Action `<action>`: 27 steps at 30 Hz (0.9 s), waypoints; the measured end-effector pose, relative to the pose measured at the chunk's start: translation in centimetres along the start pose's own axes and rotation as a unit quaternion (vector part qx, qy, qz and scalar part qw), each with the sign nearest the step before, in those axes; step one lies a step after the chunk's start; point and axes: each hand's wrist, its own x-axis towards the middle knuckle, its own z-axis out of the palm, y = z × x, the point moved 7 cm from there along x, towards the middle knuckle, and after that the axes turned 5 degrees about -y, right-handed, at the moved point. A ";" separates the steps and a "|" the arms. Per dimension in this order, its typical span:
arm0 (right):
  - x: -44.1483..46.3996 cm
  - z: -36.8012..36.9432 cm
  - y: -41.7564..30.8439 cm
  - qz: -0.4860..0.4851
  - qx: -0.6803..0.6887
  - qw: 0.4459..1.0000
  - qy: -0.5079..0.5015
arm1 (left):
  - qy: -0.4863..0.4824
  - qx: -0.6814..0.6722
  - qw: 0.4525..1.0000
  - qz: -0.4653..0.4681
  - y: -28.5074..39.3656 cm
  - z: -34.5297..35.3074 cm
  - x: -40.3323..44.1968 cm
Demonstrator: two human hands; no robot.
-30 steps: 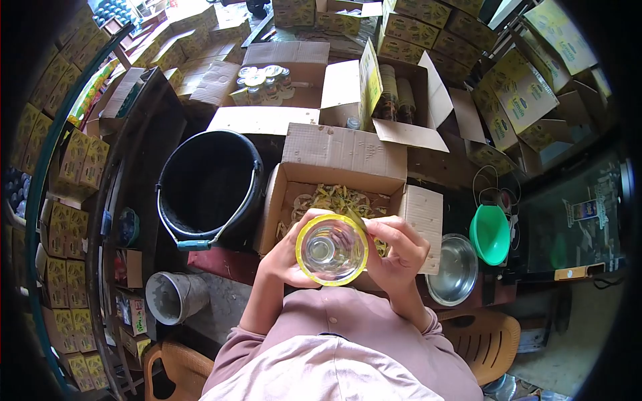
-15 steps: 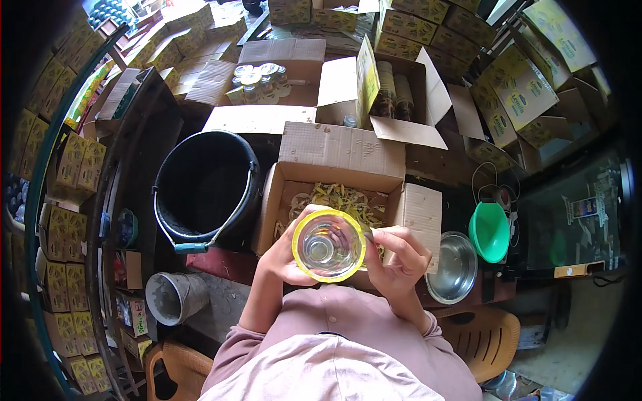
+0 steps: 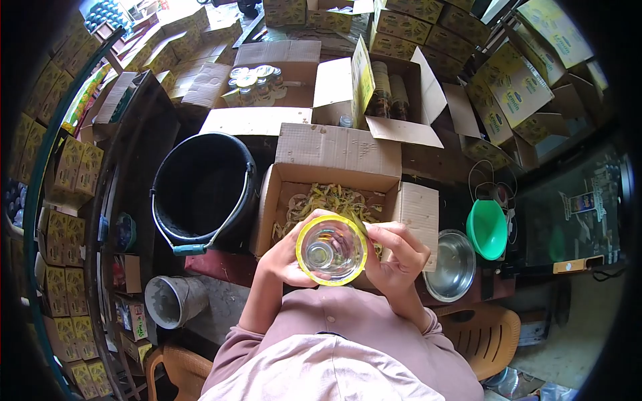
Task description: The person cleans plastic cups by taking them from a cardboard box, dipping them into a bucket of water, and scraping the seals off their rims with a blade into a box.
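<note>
A clear glass (image 3: pixel 331 250) with a yellow band round its rim faces the camera, mouth up, in front of my chest. My left hand (image 3: pixel 286 257) is wrapped round its left side. At the right side of the rim, the thumb and fingers of my right hand (image 3: pixel 396 256) are pinched together; what they hold is too small to make out, perhaps a thin strip. Behind the glass stands an open cardboard box (image 3: pixel 338 148) with yellow-green scraps (image 3: pixel 334 198) inside.
A black bucket (image 3: pixel 200 190) stands left of the box, a grey bucket (image 3: pixel 175 301) below it. Right are a metal bowl (image 3: pixel 451 267) and a green basin (image 3: pixel 487 230). Farther back, open cartons hold jars (image 3: pixel 253 85) and stacked cups (image 3: pixel 389 93). Orange chairs (image 3: pixel 481 337) flank me.
The glass has tilted slightly and shifted a little in my left hand. My right fingers remain pinched at its rim. The view has shifted slightly.
</note>
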 end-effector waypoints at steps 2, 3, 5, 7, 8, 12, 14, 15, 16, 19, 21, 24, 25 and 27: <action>0.0 0.0 0.0 -0.004 0.001 1.000 -0.005 | -0.004 -0.007 1.000 -0.007 -0.1 -0.1 -0.1; -0.1 0.0 0.1 0.003 -0.002 1.000 -0.005 | -0.007 -0.012 1.000 -0.010 -0.2 0.0 0.0; -0.2 0.1 0.2 0.018 -0.006 1.000 -0.004 | -0.012 -0.021 1.000 -0.015 -0.3 0.1 0.1; -0.5 0.1 0.7 0.041 -0.004 0.999 0.001 | -0.005 -0.005 1.000 -0.010 -0.4 0.1 0.0; -0.6 0.2 1.0 0.052 -0.002 0.999 0.004 | -0.001 0.004 1.000 -0.006 -0.3 0.0 0.0; -1.2 0.0 2.4 0.092 -0.008 0.996 0.022 | 0.020 -0.011 1.000 0.014 0.0 -0.4 -0.4; -1.8 -0.2 3.5 0.111 -0.008 0.993 0.033 | 0.043 0.007 0.999 0.030 -0.2 -1.0 -0.9; -2.1 -0.3 3.9 0.119 -0.006 0.992 0.034 | 0.041 0.009 0.998 0.042 -0.3 -1.4 -1.2; -2.4 -0.4 4.4 0.136 0.009 0.990 0.038 | 0.054 0.001 0.998 0.030 -0.7 -1.9 -1.6; -3.8 -0.7 5.8 0.198 0.075 0.977 0.039 | 0.161 -0.076 0.982 0.061 -0.8 -5.2 -3.3; -4.5 -0.7 6.6 0.232 0.141 0.961 0.044 | 0.200 -0.131 0.959 0.151 1.0 -7.6 -4.2; -5.2 -0.8 7.3 0.246 0.166 0.953 0.054 | 0.241 -0.225 0.914 0.237 2.5 -10.4 -6.4; -5.5 -0.6 7.3 0.247 0.166 0.953 0.056 | 0.262 -0.239 0.904 0.240 2.6 -11.1 -7.1; -6.1 -0.4 7.1 0.259 0.165 0.950 0.052 | 0.318 -0.229 0.892 0.226 2.8 -12.1 -8.3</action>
